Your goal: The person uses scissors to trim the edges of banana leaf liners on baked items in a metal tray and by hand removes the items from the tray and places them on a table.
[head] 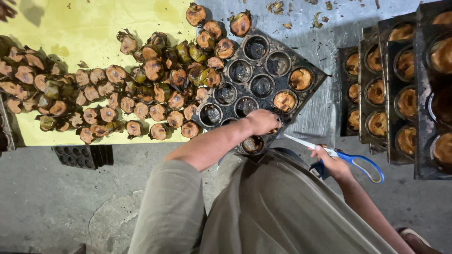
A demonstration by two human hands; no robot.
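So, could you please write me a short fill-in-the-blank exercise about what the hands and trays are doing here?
1. The right hand holds scissors with ____ handles.
2. The left hand reaches into the dark baking tray, where ____ cups hold browned cakes.
3. The heap of leaf-wrapped cakes lies on a ____ sheet.

Missing words: blue; two; yellow
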